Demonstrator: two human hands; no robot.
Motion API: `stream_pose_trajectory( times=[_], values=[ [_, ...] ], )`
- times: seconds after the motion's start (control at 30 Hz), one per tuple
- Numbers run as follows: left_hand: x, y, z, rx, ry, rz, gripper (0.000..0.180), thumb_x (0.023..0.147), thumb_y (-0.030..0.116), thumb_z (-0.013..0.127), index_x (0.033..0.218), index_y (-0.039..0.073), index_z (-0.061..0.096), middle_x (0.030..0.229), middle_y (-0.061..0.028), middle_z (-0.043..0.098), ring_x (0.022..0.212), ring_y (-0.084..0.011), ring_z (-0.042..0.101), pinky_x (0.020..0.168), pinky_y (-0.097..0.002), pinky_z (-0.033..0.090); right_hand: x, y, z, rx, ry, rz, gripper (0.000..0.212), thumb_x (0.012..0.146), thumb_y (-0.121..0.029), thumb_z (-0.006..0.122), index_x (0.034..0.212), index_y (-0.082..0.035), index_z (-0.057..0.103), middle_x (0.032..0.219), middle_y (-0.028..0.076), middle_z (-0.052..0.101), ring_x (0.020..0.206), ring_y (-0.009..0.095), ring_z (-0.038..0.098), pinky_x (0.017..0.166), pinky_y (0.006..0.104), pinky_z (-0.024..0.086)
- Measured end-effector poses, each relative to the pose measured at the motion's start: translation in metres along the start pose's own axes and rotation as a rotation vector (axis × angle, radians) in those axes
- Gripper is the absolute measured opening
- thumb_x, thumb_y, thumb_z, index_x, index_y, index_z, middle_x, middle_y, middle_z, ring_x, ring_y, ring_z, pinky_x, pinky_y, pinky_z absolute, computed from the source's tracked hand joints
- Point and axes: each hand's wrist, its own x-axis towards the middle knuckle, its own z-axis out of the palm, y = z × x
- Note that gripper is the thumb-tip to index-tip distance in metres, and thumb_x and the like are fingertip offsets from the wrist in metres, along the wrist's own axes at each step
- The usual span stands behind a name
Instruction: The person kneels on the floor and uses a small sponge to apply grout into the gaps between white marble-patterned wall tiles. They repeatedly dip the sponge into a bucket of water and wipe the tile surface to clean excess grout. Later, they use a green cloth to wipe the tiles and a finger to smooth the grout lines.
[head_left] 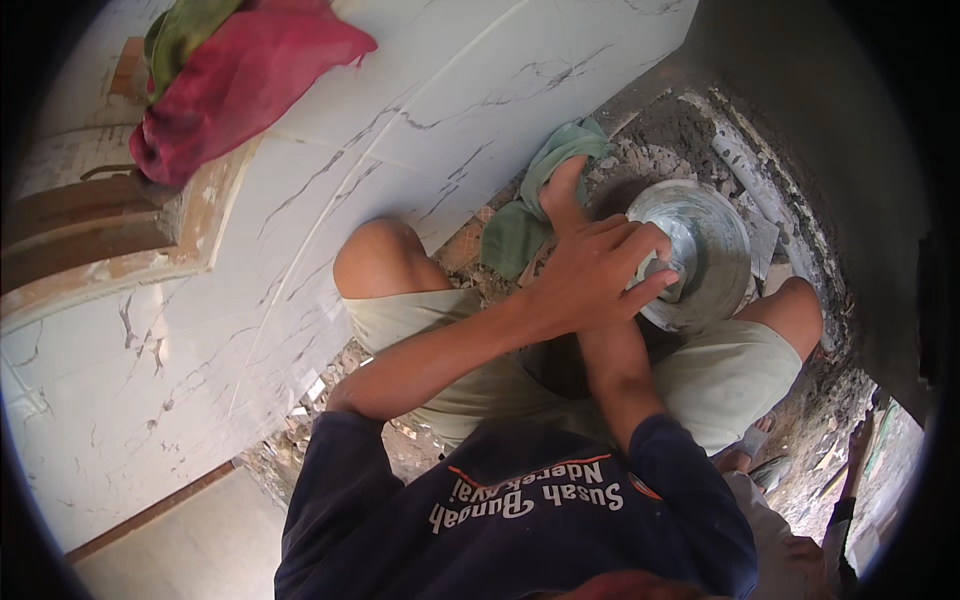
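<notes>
My left hand (605,268) reaches across my body to the near left rim of a round, pale grey bucket (738,240). Its fingers are curled toward the thumb, around something small and greyish that I cannot make out. Shiny, wet-looking grey stuff (690,240) shows inside the bucket. My right arm (615,370) passes beneath the left one. What seems to be my right hand (563,185) is beside a crumpled green cloth (515,238), its fingers hidden, so its grip does not show.
White marbled tiles (400,130) cover the wall at left, with a red cloth (240,85) hanging near a wooden frame (195,240). A dark grey wall (830,130) stands at right. Rubble (680,130) and a pale pipe-like length (755,175) lie around the bucket. Another person's foot (735,460) shows lower right.
</notes>
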Motion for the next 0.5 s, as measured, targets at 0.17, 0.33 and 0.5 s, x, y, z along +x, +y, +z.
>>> stream_pose_trajectory(
  times=[0.17,0.33,0.5],
  values=[
    [-0.016,0.006,-0.001,0.029,0.012,0.086,0.029,0.096,0.029,0.079,0.108,0.01,0.061,0.089,-0.007,0.071,0.082,-0.0308,0.071,0.072,-0.0428,0.056,-0.034,0.014,-0.007,0.088,-0.057,0.151,0.048,0.112,-0.044,0.044,0.14,-0.008,0.061,0.135,0.011,0.065,0.119,0.03,0.063,0.102,0.0455,0.054],
    [-0.029,0.025,-0.014,-0.01,0.01,0.086,0.031,0.095,0.031,0.079,0.109,0.01,0.061,0.085,-0.0067,0.069,0.081,-0.0309,0.07,0.073,-0.0447,0.056,-0.067,0.059,-0.008,0.029,-0.063,0.313,0.049,0.112,-0.046,0.044,0.139,-0.009,0.061,0.135,0.011,0.065,0.12,0.03,0.063,0.104,0.0468,0.053],
    [-0.031,0.042,-0.021,-0.045,0.011,0.091,0.029,0.095,0.03,0.079,0.107,0.01,0.06,0.085,-0.007,0.069,0.082,-0.0314,0.07,0.073,-0.0455,0.056,-0.047,0.122,0.002,-0.092,-0.025,0.355,0.062,0.111,-0.055,0.036,0.147,-0.011,0.06,0.147,0.01,0.062,0.132,0.034,0.058,0.117,0.0496,0.046]
  ],
)
